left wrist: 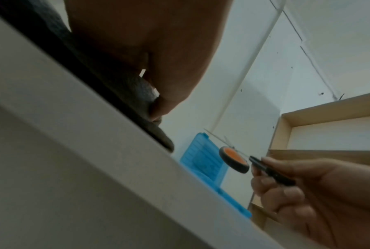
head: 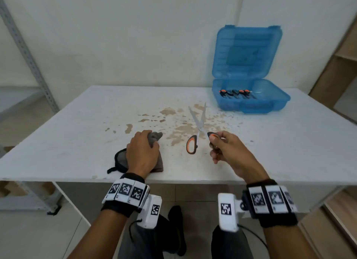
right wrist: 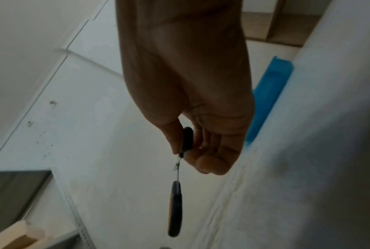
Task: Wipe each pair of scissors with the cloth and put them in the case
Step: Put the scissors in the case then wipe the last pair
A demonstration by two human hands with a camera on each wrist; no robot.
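Observation:
A pair of scissors (head: 199, 123) with black and orange handles is held just above the stained table, blades apart and pointing away. My right hand (head: 222, 144) pinches one handle (right wrist: 187, 139); the other handle (right wrist: 175, 208) hangs free. My left hand (head: 144, 148) grips a grey cloth (head: 154, 138) near the table's front edge, left of the scissors. In the left wrist view the cloth (left wrist: 115, 87) lies dark under my palm. The blue case (head: 249, 96) stands open at the back right, lid up, with other scissors (head: 235, 93) inside.
The white table (head: 67, 135) has brown stains (head: 177, 123) around its middle. A metal rack (head: 29, 56) stands at the left and wooden shelves (head: 340, 65) at the right. A white wall runs behind the table.

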